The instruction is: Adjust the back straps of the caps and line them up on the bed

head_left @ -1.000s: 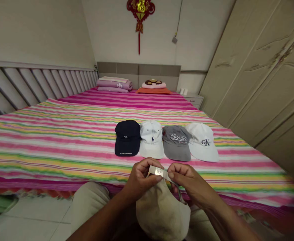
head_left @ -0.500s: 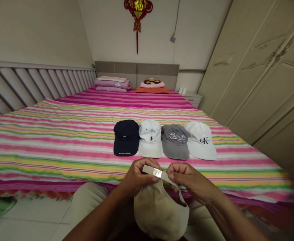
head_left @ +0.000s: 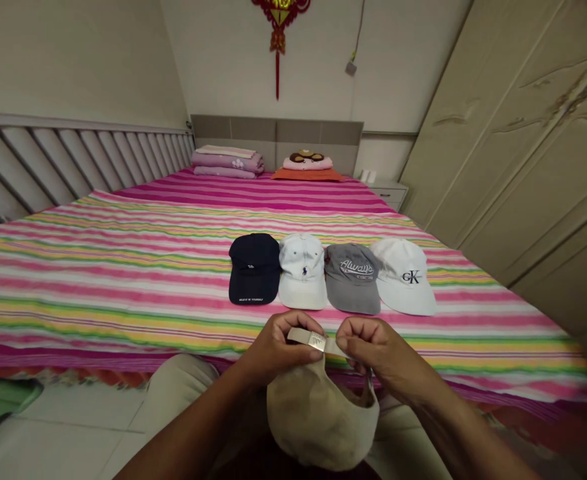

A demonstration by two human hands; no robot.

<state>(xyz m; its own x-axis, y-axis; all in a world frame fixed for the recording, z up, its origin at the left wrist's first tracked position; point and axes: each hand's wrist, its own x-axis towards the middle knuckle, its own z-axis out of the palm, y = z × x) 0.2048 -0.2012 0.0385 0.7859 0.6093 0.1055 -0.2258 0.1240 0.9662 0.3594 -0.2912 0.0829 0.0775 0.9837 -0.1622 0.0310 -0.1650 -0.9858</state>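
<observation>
A beige baseball cap hangs between my hands above my lap, its back opening turned up. My left hand pinches the cap's strap at the metal buckle, thumb below and fingers behind. With thumb and fingers closed, my right hand grips the strap just right of the buckle. Beyond my hands, caps lie in a row on the bed: a navy cap, a white cap with a small rider logo, a grey cap lettered "Always" and a white cap lettered "CK".
A striped sheet covers the bed. Folded purple bedding and a pink and orange stack sit by the headboard. A rail runs along the left, a wardrobe stands right. A green stool is at lower left.
The view has shifted slightly. My right hand's grip has moved a little along the strap, and less of the strap shows below it. Both hands still hold the beige cap.
</observation>
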